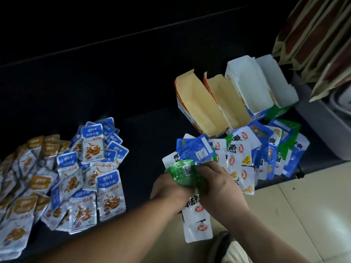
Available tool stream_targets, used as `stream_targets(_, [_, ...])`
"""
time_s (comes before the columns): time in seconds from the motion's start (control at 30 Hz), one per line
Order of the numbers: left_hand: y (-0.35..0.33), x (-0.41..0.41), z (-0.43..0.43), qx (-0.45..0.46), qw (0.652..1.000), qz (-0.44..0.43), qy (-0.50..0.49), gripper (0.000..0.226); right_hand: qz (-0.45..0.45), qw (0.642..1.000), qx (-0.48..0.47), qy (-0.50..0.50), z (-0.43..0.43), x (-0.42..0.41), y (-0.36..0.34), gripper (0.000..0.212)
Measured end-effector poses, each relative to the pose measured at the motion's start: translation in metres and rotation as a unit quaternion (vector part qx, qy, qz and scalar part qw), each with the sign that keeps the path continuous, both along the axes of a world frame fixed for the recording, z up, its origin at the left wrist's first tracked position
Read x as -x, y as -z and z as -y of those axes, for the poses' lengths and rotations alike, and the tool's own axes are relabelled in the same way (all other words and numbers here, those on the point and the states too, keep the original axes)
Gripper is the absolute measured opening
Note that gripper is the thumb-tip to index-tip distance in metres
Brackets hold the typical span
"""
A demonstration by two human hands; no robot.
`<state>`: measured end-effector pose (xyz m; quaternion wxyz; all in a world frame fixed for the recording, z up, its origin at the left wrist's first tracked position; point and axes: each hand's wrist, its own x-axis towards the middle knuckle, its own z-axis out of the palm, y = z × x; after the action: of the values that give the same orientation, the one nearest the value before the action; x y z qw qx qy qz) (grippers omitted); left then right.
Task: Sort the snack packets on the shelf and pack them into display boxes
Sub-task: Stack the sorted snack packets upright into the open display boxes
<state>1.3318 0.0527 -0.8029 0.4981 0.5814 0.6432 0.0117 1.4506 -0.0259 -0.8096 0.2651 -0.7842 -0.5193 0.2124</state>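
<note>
A mixed bundle (197, 152) of small snack packets is held at the front edge of the dark shelf (144, 130), just in front of the open display boxes (201, 103). It is clasped from both sides: the fingers of the left hand (170, 187) and the right hand (220, 184) are curled in and grasping it, with a green packet (181, 172) crumpled uppermost between them and white packets (197, 223) hanging below, out past the shelf edge. More packets of the same kind are heaped under the boxes (266, 154), and a separate spread of blue and gold packets (91, 168) lies well apart to the left

The packets are judged to be light, thin and floppy, with a glossy film that is likely to slide, so a fanned sheaf can be expected to slip apart if it is only loosely held. A firmer hold would probably be had by pinching across the squared-up stack near the flat sealed edges, not at the filled middles. The boxes look to be thin card and may shift when packets are pushed in
</note>
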Motion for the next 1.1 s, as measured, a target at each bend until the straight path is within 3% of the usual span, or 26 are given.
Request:
stream_targets(0.17, [-0.013, 0.013, -0.015, 0.053, 0.996, 0.058, -0.051, 0.023, 0.057, 0.997, 0.052, -0.019, 0.001, -0.002, -0.008, 0.046])
stream_targets(0.3, [-0.035, 0.033, -0.043, 0.096, 0.99, 0.092, -0.053, 0.021, 0.021, 0.998, 0.065, -0.008, -0.004, -0.003, -0.013, 0.028])
stream_targets(0.33, [-0.042, 0.038, -0.05, 0.097, 0.989, 0.102, -0.051, 0.022, -0.017, 0.999, 0.048, 0.017, -0.007, -0.004, -0.016, 0.022])
stream_targets(0.4, [-0.057, 0.046, -0.063, 0.092, 0.985, 0.136, -0.06, 0.022, -0.205, 0.972, 0.056, 0.101, -0.014, -0.004, -0.032, 0.015])
stream_targets(0.47, [-0.071, 0.048, -0.07, 0.091, 0.976, 0.181, -0.085, 0.021, -0.435, 0.886, 0.093, 0.131, -0.023, 0.002, -0.052, 0.019])
stream_targets(0.53, [-0.081, 0.05, -0.069, 0.09, 0.965, 0.214, -0.119, 0.017, -0.53, 0.832, 0.125, 0.103, -0.029, 0.01, -0.062, 0.019])
stream_targets(0.57, [-0.082, 0.051, -0.066, 0.087, 0.962, 0.224, -0.129, 0.015, -0.543, 0.826, 0.118, 0.093, -0.03, 0.014, -0.061, 0.018])
stream_targets(0.67, [-0.078, 0.059, -0.06, 0.065, 0.964, 0.226, -0.122, 0.018, -0.509, 0.852, 0.085, 0.092, -0.031, 0.023, -0.056, 0.007])
stream_targets(0.8, [-0.074, 0.067, -0.064, 0.084, 0.953, 0.255, -0.139, 0.018, -0.505, 0.85, 0.049, 0.142, -0.035, 0.021, -0.053, 0.014])
stream_targets(0.93, [-0.075, 0.073, -0.066, 0.078, 0.947, 0.287, -0.125, 0.012, -0.462, 0.879, 0.06, 0.101, -0.041, 0.023, -0.058, 0.022])
stream_targets(1.03, [-0.076, 0.08, -0.067, -0.1, 0.97, 0.219, -0.035, 0.011, -0.311, 0.936, -0.006, 0.164, -0.049, 0.025, -0.06, 0.013])
stream_targets(1.07, [-0.077, 0.082, -0.067, -0.176, 0.963, 0.203, 0.007, 0.013, -0.286, 0.942, -0.007, 0.176, -0.051, 0.026, -0.065, 0.015])
stream_targets(1.1, [-0.077, 0.083, -0.067, -0.237, 0.947, 0.209, 0.049, 0.017, -0.321, 0.929, 0.015, 0.181, -0.055, 0.023, -0.067, 0.027])
